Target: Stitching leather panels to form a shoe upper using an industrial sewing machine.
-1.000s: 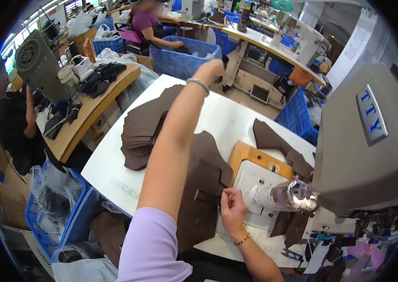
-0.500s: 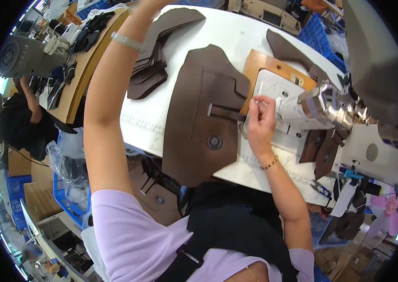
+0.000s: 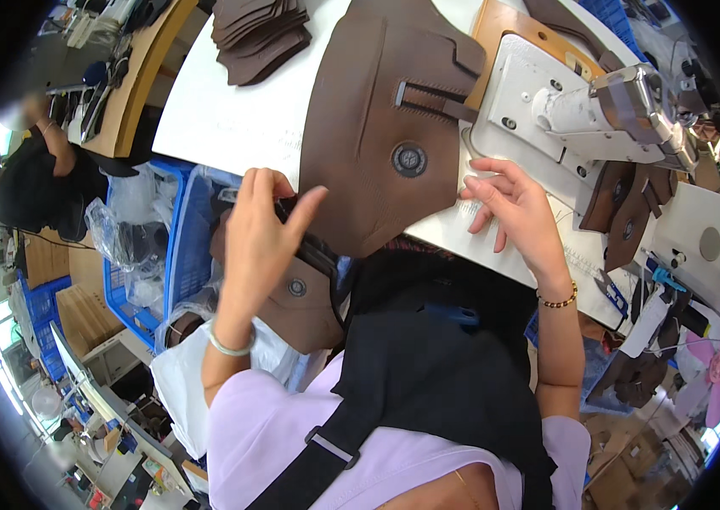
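We saw the left hand (image 3: 249, 238) back from a long reach: a second earlier its arm had stretched across the white table (image 3: 215, 119) toward twelve o'clock, and half a second earlier the hand itself was out of view. Now it was close to the body, between seven and eight o'clock from the brown panel (image 3: 373, 127), its thumb and fingers wide apart and blurred. The thumb overlapped the panel's border in our view, though we could not tell whether it touched; we made out nothing held.

The right hand (image 3: 517, 212) had changed too. Its fingers had been drawn together by the end of the strap (image 3: 436, 106); now they were loosely spread at four o'clock from the panel, just beside its edge, and looked bare. We took this to mean that the strap had been let go and that neither hand had a firm hold.

The panel lay on the table with its round badge (image 3: 409, 159) upward, its lowest part jutting past the table's six o'clock edge. The strap sat at one o'clock from the badge. We noted the machine's white plate (image 3: 530, 89) at three o'clock and a stack of brown pieces (image 3: 260, 38) at ten.
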A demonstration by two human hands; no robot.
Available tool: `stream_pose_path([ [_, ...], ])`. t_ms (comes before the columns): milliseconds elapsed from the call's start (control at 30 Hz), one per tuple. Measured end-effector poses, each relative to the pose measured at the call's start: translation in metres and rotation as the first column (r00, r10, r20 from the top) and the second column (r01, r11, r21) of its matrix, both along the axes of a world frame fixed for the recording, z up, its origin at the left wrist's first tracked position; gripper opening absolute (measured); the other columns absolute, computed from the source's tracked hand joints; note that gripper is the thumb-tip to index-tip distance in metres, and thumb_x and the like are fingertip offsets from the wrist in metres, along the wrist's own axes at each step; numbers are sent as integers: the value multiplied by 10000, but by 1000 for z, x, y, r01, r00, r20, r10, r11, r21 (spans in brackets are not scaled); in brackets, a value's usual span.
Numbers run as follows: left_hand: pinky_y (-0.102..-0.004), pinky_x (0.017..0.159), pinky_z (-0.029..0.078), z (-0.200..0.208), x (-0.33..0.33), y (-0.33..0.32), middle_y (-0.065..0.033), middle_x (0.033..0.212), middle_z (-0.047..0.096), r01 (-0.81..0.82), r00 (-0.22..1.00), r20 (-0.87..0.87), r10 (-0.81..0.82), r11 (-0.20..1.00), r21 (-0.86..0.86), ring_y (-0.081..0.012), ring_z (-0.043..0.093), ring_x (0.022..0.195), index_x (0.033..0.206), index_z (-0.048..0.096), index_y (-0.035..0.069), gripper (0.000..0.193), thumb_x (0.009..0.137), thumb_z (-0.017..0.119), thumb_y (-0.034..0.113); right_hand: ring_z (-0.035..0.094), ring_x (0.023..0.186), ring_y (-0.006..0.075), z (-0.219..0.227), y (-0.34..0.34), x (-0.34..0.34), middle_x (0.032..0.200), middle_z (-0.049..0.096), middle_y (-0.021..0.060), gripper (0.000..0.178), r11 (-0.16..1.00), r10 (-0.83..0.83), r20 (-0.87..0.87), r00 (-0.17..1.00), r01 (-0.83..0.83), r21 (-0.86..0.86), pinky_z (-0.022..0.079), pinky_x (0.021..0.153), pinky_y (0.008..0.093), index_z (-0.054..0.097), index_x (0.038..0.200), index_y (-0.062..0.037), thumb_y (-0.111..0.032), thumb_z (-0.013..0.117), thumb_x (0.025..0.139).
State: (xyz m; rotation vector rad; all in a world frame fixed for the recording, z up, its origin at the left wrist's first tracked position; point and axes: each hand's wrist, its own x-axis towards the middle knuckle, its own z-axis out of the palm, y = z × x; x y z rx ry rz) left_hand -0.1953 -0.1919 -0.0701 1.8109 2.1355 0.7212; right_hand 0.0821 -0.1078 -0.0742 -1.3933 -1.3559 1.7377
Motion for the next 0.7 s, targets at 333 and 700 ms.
stream_pose_path([
  [333, -360, 880, 434, -32, 49, -39, -149, 1147, 408, -232, 859, 475, 192, 972, 27, -261, 466, 1055, 1294, 414, 19, 712, 738, 802, 238, 636, 844, 134, -5, -12, -29, 991, 636, 77, 395, 988, 140, -286, 948, -153, -24, 542, 663, 248, 517, 1172, 20, -172, 672, 864],
  [700, -554, 1090, 244, 10, 68, -47, -82, 1301, 519, 305, 941, -263, -212, 866, 395, -277, 472, 1260, 1215, 578, 140, 603, 656, 797, 201, 631, 784, 146, 19, -22, -39, 951, 632, 78, 261, 981, 56, -616, 786, -158, -112, 524, 641, 265, 541, 1075, 4, -70, 663, 857],
])
